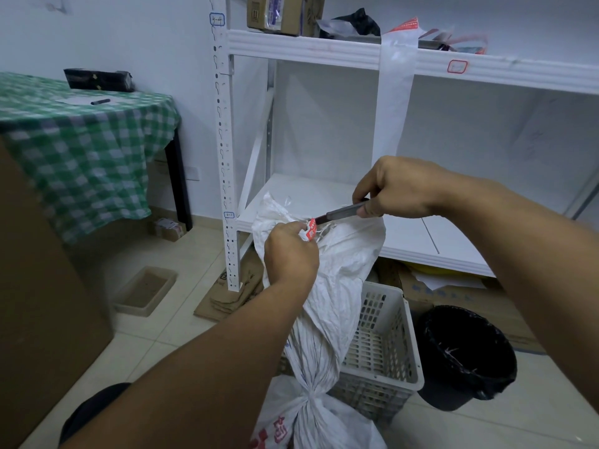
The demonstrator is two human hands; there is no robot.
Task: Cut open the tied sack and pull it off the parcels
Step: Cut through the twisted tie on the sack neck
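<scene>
A white woven sack (337, 286) stands upright in front of me, bunched and knotted low down and gathered again at its top. My left hand (290, 254) grips the gathered neck, where a red and white seal tag (311, 229) sticks out. My right hand (400, 189) holds a slim utility knife (342, 212), its tip touching the tie right beside the tag. The parcels inside the sack are hidden.
A white metal shelf rack (324, 48) stands behind the sack, with boxes on its upper level. A white slotted basket (385, 338) and a black-lined bin (466, 354) sit at the right. A checked-cloth table (81, 140) is at the left, a brown carton (39, 286) nearer.
</scene>
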